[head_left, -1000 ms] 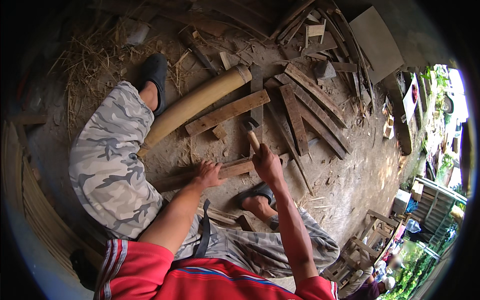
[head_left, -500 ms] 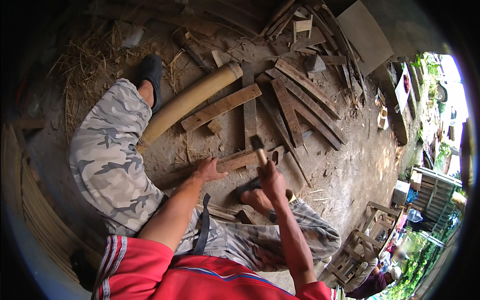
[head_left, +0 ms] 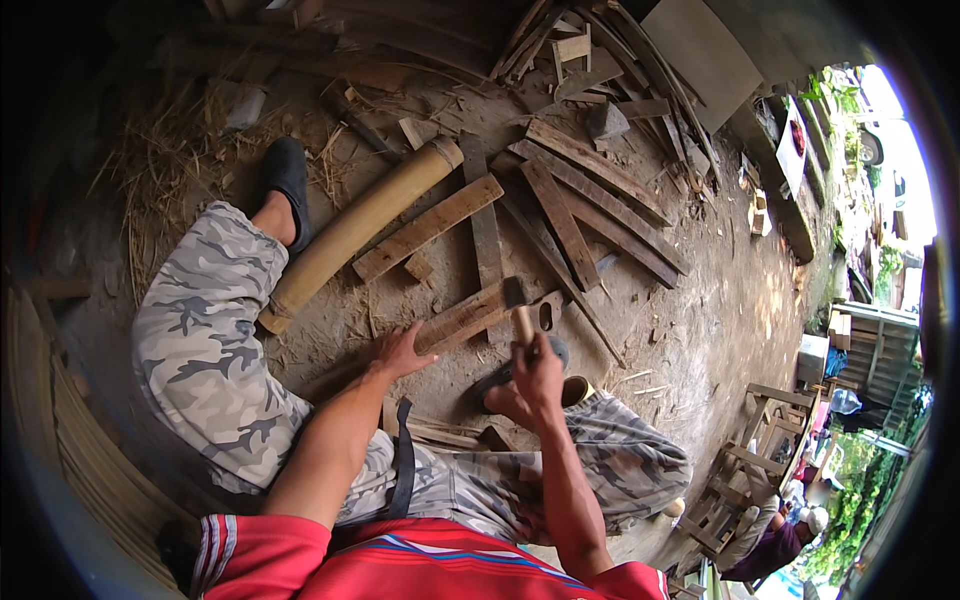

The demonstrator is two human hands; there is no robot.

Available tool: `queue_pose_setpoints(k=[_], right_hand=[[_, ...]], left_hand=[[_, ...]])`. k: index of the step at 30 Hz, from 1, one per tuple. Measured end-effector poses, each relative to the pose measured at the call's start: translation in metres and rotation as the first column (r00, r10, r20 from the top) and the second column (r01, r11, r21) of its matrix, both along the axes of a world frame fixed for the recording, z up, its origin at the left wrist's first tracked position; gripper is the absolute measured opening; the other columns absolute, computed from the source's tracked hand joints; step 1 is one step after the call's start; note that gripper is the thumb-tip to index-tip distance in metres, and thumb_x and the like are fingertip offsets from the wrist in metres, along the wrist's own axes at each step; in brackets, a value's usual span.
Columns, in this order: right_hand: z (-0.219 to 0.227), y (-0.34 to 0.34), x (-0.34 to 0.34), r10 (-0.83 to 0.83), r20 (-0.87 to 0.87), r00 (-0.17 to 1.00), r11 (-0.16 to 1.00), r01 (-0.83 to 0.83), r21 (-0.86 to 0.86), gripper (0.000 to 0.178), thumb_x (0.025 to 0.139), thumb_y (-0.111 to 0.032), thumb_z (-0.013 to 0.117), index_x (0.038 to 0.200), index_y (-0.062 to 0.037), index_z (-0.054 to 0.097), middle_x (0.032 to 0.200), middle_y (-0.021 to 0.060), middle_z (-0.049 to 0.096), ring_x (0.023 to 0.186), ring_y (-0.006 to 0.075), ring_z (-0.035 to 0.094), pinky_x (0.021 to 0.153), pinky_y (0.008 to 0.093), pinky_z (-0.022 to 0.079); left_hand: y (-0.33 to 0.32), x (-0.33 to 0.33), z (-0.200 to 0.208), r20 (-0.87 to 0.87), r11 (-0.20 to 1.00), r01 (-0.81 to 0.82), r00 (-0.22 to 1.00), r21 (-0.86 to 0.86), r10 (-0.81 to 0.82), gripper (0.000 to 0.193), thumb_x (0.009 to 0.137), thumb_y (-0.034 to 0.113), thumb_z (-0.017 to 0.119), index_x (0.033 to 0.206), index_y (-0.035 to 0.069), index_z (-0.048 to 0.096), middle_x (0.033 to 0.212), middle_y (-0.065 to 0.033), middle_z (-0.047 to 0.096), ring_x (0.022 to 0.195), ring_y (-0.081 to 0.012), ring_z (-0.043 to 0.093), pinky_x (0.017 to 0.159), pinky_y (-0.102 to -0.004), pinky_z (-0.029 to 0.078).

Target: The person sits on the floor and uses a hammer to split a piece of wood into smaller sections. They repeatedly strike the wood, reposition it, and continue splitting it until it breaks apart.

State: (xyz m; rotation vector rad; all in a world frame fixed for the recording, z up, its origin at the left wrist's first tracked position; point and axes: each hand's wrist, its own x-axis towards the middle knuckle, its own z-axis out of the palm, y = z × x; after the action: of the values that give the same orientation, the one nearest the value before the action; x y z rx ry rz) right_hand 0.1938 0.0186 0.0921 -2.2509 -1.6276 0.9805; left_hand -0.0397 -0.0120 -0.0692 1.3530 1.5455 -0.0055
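Observation:
My left hand (head_left: 402, 352) grips a rough brown wooden plank (head_left: 465, 318) low over the ground, its thumb on the near side and fingers on the far side. In my right hand (head_left: 538, 375) is a hammer (head_left: 523, 325), held by its light wooden handle. The dark hammer head lies over the plank's right end; whether it touches the wood I cannot tell. Just right of it shows a pale wooden saw handle (head_left: 547, 311) with a hole through it. The left part of the plank runs behind my left hand and forearm.
A thick bamboo pole (head_left: 365, 230) lies beside my left foot. Beyond the plank are a board (head_left: 428, 228), a small wood block (head_left: 418, 267) and several stacked boards (head_left: 600, 195). Straw (head_left: 175, 165) covers the far left. A person (head_left: 775, 540) sits by a wooden frame (head_left: 757, 435) at right.
The hammer head has come over the plank's end, and my right hand has shifted slightly nearer. My left hand still holds the plank. The whole view has shifted a little.

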Motion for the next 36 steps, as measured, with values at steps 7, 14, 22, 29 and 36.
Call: queue_pose_setpoints(k=[7,14,22,29,36], right_hand=[[-0.012,0.028,0.051,-0.353,-0.04,0.935,0.927,0.356,0.119,0.04,0.086,-0.038,0.067,0.094,0.0,0.061,0.074,0.017,0.063,0.068,0.03,0.063,0.064,0.0402,0.048],[-0.021,0.054,0.055,-0.359,-0.785,0.505,0.755,0.651,0.074,0.04,0.086,-0.037,0.073,0.094,-0.0016,0.057,0.093,0.0052,0.059,0.082,0.0147,0.059,0.066,0.0293,0.052],[0.004,0.08,0.09,-0.026,-0.998,0.048,0.647,0.762,0.02,0.035,0.086,-0.026,0.075,0.108,-0.01,0.053,0.097,0.0018,0.059,0.089,0.0181,0.062,0.077,0.0379,0.055],[0.057,0.079,0.091,0.018,-0.999,0.04,0.564,0.825,0.043,0.041,0.088,-0.025,0.071,0.118,-0.0027,0.053,0.104,0.0079,0.061,0.092,0.0212,0.062,0.079,0.0408,0.055],[0.035,0.083,0.078,-0.095,-0.986,-0.133,0.313,0.937,-0.157,0.029,0.093,-0.022,0.065,0.109,0.0011,0.058,0.097,0.0106,0.064,0.082,0.0216,0.065,0.069,0.0368,0.057]], left_hand=[[0.029,0.026,0.007,-0.136,0.92,-0.194,0.958,0.34,0.252,0.09,0.075,0.042,0.076,0.148,0.021,0.028,0.146,-0.023,0.032,0.133,-0.0429,0.034,0.104,-0.056,0.032],[0.059,0.062,0.063,-0.074,0.59,-0.088,0.967,0.803,0.245,0.086,0.065,0.032,0.084,0.137,0.023,0.039,0.113,-0.0103,0.046,0.103,-0.0327,0.049,0.084,-0.0493,0.039],[0.09,0.087,0.118,-0.069,0.402,0.035,0.995,0.915,0.072,0.092,0.058,0.021,0.088,0.138,0.023,0.042,0.115,-0.0096,0.047,0.105,-0.0322,0.049,0.087,-0.048,0.039],[0.132,0.082,0.15,-0.147,0.345,0.178,0.983,0.922,-0.114,0.088,0.062,0.026,0.085,0.14,0.021,0.044,0.116,-0.0086,0.049,0.107,-0.0299,0.049,0.09,-0.0488,0.036],[0.119,0.054,0.129,0.248,-0.029,-0.28,0.79,0.959,0.561,0.109,0.066,0.075,0.07,0.146,0.01,0.034,0.152,-0.0197,0.021,0.13,-0.0328,0.04,0.106,-0.0528,0.028]])
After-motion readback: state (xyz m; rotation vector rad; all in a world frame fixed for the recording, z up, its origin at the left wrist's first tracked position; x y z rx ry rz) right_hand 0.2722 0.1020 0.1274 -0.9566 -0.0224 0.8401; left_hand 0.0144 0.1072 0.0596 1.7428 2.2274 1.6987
